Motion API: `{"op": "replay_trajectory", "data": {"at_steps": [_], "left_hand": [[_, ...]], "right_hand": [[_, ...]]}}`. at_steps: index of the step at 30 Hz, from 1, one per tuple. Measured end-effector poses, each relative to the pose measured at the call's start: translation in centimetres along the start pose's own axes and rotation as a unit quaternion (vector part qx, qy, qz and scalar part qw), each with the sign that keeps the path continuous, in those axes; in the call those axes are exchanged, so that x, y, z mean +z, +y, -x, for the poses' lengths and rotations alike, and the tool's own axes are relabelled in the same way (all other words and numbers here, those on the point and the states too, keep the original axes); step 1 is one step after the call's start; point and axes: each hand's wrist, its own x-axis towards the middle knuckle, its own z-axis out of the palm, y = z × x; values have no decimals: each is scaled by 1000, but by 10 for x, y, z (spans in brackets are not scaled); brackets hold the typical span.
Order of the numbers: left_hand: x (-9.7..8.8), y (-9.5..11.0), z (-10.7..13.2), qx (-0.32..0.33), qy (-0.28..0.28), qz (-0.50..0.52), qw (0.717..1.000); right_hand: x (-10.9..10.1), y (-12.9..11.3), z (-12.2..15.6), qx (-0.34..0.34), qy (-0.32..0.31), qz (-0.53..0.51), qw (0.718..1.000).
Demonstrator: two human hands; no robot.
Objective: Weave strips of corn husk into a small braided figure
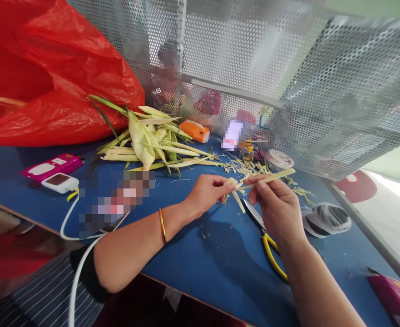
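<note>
My left hand [206, 194], with a gold bangle at the wrist, pinches a small folded piece of pale corn husk [238, 202] whose ends stick out past the fingertips. Close on its right, my right hand [279, 209] grips a long, narrow husk strip [284, 174] between thumb and fingers. The strip runs across to the folded piece; where they meet is partly hidden by the fingers. Below and between the hands lie scissors [254, 214] with yellow handles, partly covered by my right hand. A pile of pale green corn husks [140, 141] lies behind my left hand.
Husk scraps [234, 163] litter the blue table [193, 254]. A red plastic bag [60, 77], an orange tissue pack [195, 131] and a metal mesh screen [234, 50] stand behind. Wound white thread [327, 220] sits right; a white cable [71, 213] crosses at left.
</note>
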Motion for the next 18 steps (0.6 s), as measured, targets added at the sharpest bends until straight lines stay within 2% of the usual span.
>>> {"op": "replay_trajectory", "data": {"at_steps": [2,5,11,18], "left_hand": [[0,-2,-1,14,-2,-12,1000],[0,-5,-1,28,-5,-18,999],[2,-7,-2,6,35,19,999],[3,-8,-4,7,57,4,998]], "right_hand": [[2,-1,1,15,16,-39,999],[2,-3,1,27,30,-22,999],[-2,-8,-1,116,-41,119,985],[-5,-9,-2,126,-68,186,972]]}}
